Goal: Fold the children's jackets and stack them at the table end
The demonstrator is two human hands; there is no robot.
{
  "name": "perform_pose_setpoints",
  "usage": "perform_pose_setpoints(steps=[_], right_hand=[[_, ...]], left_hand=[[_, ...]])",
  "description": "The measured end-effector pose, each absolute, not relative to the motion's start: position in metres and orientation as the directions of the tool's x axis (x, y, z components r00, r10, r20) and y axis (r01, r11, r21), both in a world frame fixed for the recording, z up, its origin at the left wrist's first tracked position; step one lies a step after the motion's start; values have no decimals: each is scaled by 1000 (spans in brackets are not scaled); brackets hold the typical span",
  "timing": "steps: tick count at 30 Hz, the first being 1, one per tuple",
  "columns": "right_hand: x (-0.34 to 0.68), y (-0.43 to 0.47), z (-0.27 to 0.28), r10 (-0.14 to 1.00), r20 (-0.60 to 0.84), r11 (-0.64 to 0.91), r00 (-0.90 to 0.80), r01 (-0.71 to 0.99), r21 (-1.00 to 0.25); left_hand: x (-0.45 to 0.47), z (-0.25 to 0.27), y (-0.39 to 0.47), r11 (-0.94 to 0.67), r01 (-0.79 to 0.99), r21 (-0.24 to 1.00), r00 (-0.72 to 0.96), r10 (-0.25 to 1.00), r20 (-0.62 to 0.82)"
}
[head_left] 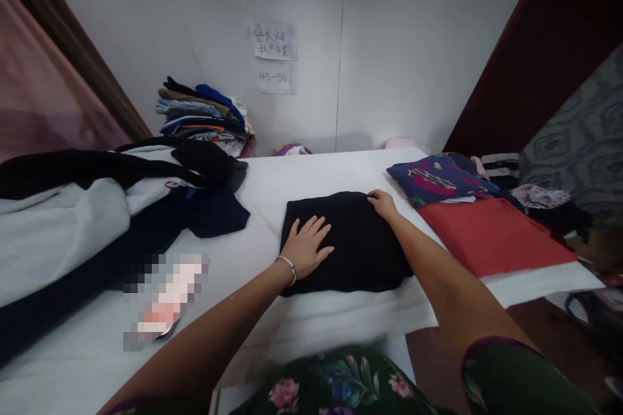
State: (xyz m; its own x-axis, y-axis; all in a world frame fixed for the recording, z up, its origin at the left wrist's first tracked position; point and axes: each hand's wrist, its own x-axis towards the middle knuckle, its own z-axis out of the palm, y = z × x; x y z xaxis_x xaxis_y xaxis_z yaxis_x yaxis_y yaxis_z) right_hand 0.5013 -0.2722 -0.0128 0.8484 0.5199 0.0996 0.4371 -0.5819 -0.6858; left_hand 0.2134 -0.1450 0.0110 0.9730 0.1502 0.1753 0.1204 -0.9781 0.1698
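Note:
A black garment [360, 246], folded into a flat rectangle, lies on the white table [316, 175] in front of me. My left hand [306, 248] rests on its left part, palm down with the fingers spread. At the far right corner of the garment, my right hand [383, 204] pinches the black cloth between thumb and fingers. The underside of the garment is hidden, and so is its exact kind.
Loose white and dark clothes [97, 214] heap on the left. Behind them stands a stack of folded clothes [204, 113]. A purple patterned garment [438, 178] and a red one [491, 233] lie on the right. A pixelated object [168, 298] sits near my left forearm.

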Motion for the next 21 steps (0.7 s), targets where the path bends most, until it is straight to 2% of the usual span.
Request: perform_pose_setpoints(steps=[6,10,13,17,21], right_hand=[[501,-266,6,506,1,-568,862,334,-752],[504,-259,10,508,-125,-533,852,197,-823],[508,-256,10,532,-201,-494,822,109,-863],[512,-258,5,544,-148,-399,826,100,-911],[515,-264,-14,478,-21,-313,878,148,-938]], left_hand=[[214,11,-143,-976,117,184,971,152,187],[220,27,-142,-964,142,225,982,166,91],[227,36,-154,-975,69,212,991,92,100],[232,28,-179,-981,-135,142,981,-112,160],[229,13,-189,-972,-216,92,967,-200,156]])
